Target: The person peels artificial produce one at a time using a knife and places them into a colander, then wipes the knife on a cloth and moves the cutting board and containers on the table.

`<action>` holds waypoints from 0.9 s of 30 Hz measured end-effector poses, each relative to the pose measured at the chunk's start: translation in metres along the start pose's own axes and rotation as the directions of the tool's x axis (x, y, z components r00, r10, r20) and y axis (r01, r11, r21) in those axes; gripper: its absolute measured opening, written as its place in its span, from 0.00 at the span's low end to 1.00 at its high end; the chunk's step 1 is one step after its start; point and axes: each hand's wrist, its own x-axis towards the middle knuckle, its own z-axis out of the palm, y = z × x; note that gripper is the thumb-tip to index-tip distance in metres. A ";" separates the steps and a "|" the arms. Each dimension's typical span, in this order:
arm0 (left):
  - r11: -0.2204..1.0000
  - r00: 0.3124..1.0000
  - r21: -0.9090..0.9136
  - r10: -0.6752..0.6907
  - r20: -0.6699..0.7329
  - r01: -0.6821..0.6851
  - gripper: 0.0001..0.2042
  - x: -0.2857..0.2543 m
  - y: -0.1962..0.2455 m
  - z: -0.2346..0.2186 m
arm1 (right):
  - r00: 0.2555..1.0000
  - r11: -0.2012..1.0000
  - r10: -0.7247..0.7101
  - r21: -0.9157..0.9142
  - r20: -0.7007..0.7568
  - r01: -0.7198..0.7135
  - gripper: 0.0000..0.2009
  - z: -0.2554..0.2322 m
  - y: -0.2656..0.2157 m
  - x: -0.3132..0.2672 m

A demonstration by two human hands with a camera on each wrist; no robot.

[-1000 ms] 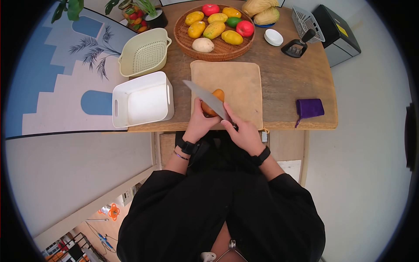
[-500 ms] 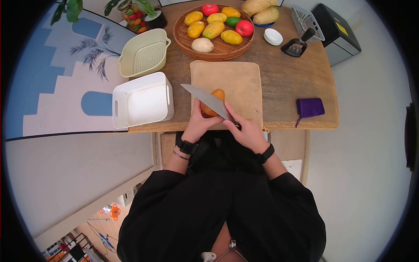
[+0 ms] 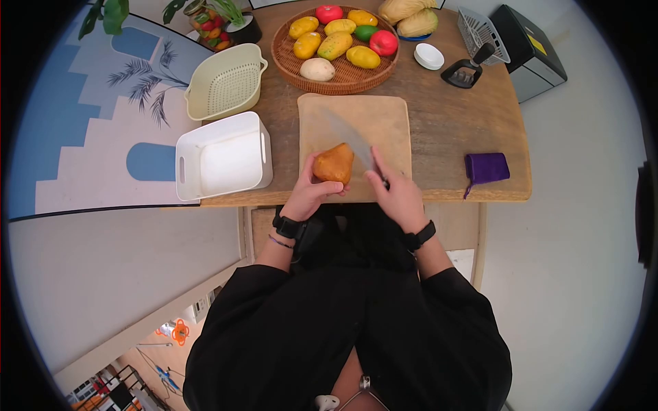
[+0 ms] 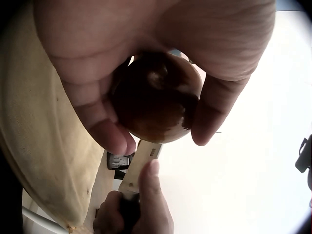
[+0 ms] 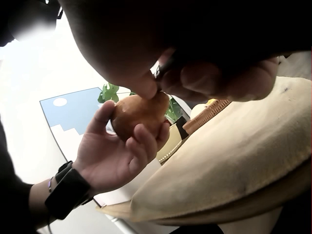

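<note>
Knife blade (image 3: 358, 144) blurred in head view; my right hand (image 3: 401, 200) hid most of handle (image 4: 129, 210). My left hand (image 3: 308, 194) covered part of brown fruit (image 3: 334, 164). Top edge cropped yellowish cabbage (image 3: 404, 9), leafy plant (image 3: 113, 16).

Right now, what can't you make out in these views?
Head: tip of the knife blade, blurred.
Left wrist: blade's far end, behind the brown fruit.
Head: most of the knife handle, covered by the right hand.
Head: upper-left leaves, cut off by the top edge.
</note>
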 end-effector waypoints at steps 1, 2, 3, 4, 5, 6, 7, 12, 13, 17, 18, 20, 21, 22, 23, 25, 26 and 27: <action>1.000 1.000 0.000 0.000 0.000 0.000 0.40 -0.002 0.000 0.000 | 1.000 1.000 0.000 0.000 0.000 0.000 0.29 -0.003 0.001 0.003; 0.999 0.998 -0.054 0.003 0.057 0.000 0.39 -0.004 0.002 0.001 | 0.994 0.992 0.095 -0.084 0.051 -0.090 0.28 -0.010 0.001 0.007; 0.994 0.994 -0.106 0.010 0.112 0.002 0.37 -0.004 0.003 0.001 | 0.977 0.970 0.191 -0.171 0.094 -0.173 0.28 -0.015 0.000 0.010; 0.994 0.994 -0.105 0.012 0.108 0.000 0.37 -0.003 0.004 -0.001 | 0.977 0.971 0.188 -0.169 0.096 -0.170 0.28 -0.016 -0.001 0.010; 0.996 0.996 -0.084 -0.003 0.092 0.011 0.35 -0.001 0.003 -0.004 | 0.983 0.986 0.154 -0.080 0.101 -0.146 0.28 -0.017 -0.002 0.009; 0.998 0.997 -0.064 -0.017 0.078 0.022 0.32 0.002 0.002 -0.006 | 0.988 0.993 0.120 0.007 0.101 -0.121 0.28 -0.018 -0.003 0.007; 0.998 0.997 -0.065 -0.015 0.079 0.021 0.32 0.004 0.000 -0.007 | 0.988 0.993 0.119 0.005 0.101 -0.120 0.28 -0.018 -0.004 0.004; 0.972 0.993 -0.234 0.034 0.109 -0.007 0.26 0.013 -0.010 -0.012 | 0.996 0.966 -0.076 0.251 0.041 0.063 0.30 -0.006 -0.018 -0.010; 0.972 0.993 -0.234 0.032 0.110 -0.005 0.26 0.013 -0.011 -0.010 | 0.996 0.966 -0.074 0.251 0.041 0.062 0.30 -0.005 -0.021 -0.012; 0.968 0.996 -0.242 0.076 0.038 -0.065 0.27 0.011 -0.012 -0.003 | 0.985 0.970 -0.090 0.238 0.147 0.053 0.30 -0.008 -0.029 -0.013; 0.970 0.994 -0.221 0.110 0.028 -0.101 0.27 0.010 -0.012 -0.002 | 0.981 0.978 -0.084 0.205 0.174 0.047 0.30 -0.009 -0.030 -0.012; 0.979 0.995 -0.188 0.088 0.054 -0.077 0.28 0.007 -0.007 -0.006 | 0.988 0.988 -0.099 0.128 0.115 0.084 0.30 -0.007 -0.024 -0.008; 0.986 0.995 -0.155 0.066 0.079 -0.054 0.29 0.006 -0.005 -0.008 | 0.991 0.992 -0.120 0.048 0.059 0.117 0.30 -0.008 -0.021 -0.005; 0.986 0.995 -0.156 0.066 0.077 -0.053 0.29 0.004 -0.005 -0.009 | 0.991 0.992 -0.119 0.049 0.061 0.116 0.30 -0.010 -0.018 0.000; 0.984 0.996 -0.174 0.049 0.080 -0.035 0.30 0.003 -0.006 -0.010 | 0.999 0.995 0.006 -0.097 0.048 -0.002 0.30 -0.014 -0.016 0.006; 0.982 0.996 -0.190 0.039 0.081 -0.023 0.30 0.003 -0.005 -0.010 | 0.990 0.966 0.140 -0.218 0.006 -0.135 0.29 -0.018 -0.008 0.013; 0.977 0.997 -0.212 0.051 0.065 -0.036 0.29 0.002 -0.005 -0.006 | 0.991 0.967 0.135 -0.217 0.008 -0.130 0.29 -0.019 -0.006 0.013; 0.971 0.997 -0.236 0.060 0.049 -0.046 0.28 0.001 -0.006 -0.004 | 0.997 0.985 0.072 -0.156 0.017 -0.069 0.30 -0.020 -0.004 0.010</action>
